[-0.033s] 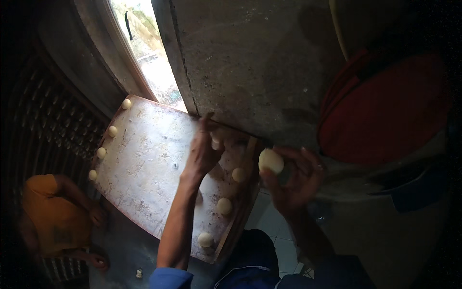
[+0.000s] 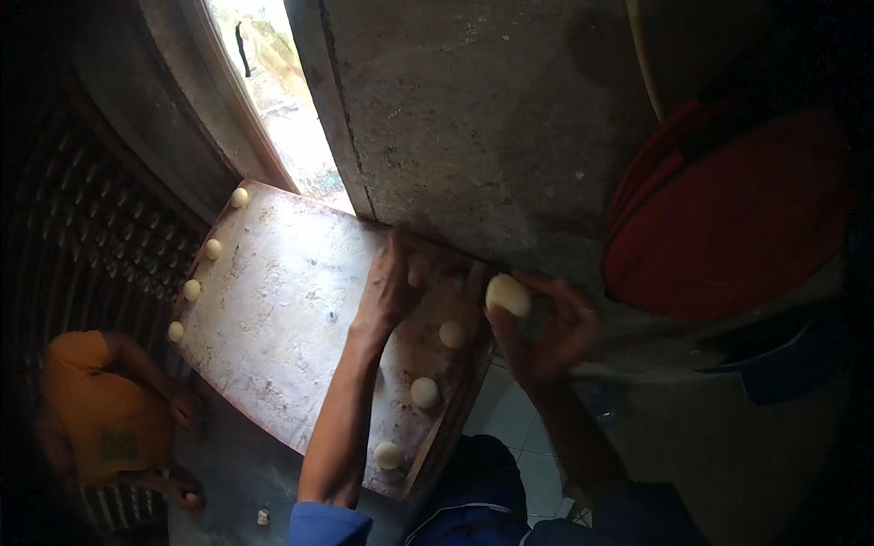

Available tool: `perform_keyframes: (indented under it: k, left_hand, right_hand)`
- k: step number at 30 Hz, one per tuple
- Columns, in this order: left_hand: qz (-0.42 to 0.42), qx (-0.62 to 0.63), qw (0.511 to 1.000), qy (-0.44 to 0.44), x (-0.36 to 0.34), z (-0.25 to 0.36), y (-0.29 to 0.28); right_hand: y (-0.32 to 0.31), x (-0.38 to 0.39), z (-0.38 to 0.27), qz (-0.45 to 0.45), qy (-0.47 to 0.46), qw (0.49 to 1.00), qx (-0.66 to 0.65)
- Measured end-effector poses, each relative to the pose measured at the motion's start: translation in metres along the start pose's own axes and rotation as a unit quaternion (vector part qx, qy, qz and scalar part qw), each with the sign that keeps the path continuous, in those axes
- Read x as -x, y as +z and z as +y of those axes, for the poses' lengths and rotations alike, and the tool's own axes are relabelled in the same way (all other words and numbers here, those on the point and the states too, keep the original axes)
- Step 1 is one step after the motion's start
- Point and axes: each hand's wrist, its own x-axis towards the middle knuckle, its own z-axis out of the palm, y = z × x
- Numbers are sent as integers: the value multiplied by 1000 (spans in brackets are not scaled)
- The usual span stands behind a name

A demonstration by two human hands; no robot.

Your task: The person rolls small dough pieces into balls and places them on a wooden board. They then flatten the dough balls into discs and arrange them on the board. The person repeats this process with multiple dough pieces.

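My right hand (image 2: 555,332) grips a pale dough lump (image 2: 507,296) between thumb and fingers, just past the right edge of a floured board (image 2: 282,282). Over the far right part of the board, my left hand (image 2: 390,289) is closed with its fingers pointing down; whatever it holds is hidden. Along the board's right side lie dough balls, one at the near end (image 2: 389,455), another (image 2: 424,392) in the middle and a third (image 2: 452,334) in shadow. Several smaller-looking balls (image 2: 213,248) line the left edge.
A person in an orange shirt (image 2: 105,391) is at the lower left, hands near the dark table (image 2: 232,473). A bright opening (image 2: 291,109) and a grey wall (image 2: 473,109) stand behind the board. A red round thing (image 2: 728,218) is at the right.
My left hand has drawn slightly nearer to me and its fingers sit lower over the board. My right hand, still with the dough lump, has shifted a little left.
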Motion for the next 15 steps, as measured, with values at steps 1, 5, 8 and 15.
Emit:
perform_keyframes:
  k: [1, 5, 8, 15]
  left_hand:
    - [-109, -42, 989, -88, -14, 22, 5]
    - [-29, -88, 995, -35, 15, 92, -48]
    - [63, 58, 981, -172, 118, 107, -77]
    - [191, -71, 880, -428, 378, 154, -129]
  right_hand:
    - [-4, 2, 47, -45, 17, 991, 125]
    - [-27, 18, 68, -94, 14, 950, 296]
    - [-46, 44, 55, -87, 93, 970, 208]
    - [-11, 65, 19, -234, 34, 970, 62]
